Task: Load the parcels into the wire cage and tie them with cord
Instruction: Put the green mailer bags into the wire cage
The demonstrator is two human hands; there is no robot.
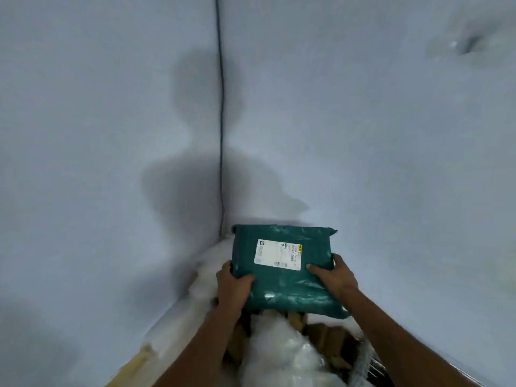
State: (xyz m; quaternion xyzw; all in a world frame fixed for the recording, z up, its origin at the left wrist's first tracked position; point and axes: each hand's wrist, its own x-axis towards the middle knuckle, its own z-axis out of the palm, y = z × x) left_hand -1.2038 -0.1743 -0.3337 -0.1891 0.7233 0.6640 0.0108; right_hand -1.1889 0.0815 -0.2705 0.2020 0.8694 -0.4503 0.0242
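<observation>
A parcel storeroom corner: bare pale walls (111,135), heaped parcels (282,356) (brown and white-wrapped), a labelled green mailer (282,289).

The parcel (282,272) is looking dark green and shiny, and it is wearing a white label (277,254) with tiny black print and a bit of yellow. Below the parcel, white bags (279,356) and brown boxes (326,337) are showing. Behind the parcel, the walls (111,135) are looking pale blue-grey.

- green parcel (282,270): glossy poly mailer, white label up, flat, gripped by both side edges
- white-wrapped parcels (282,356) directly beneath grip
</observation>
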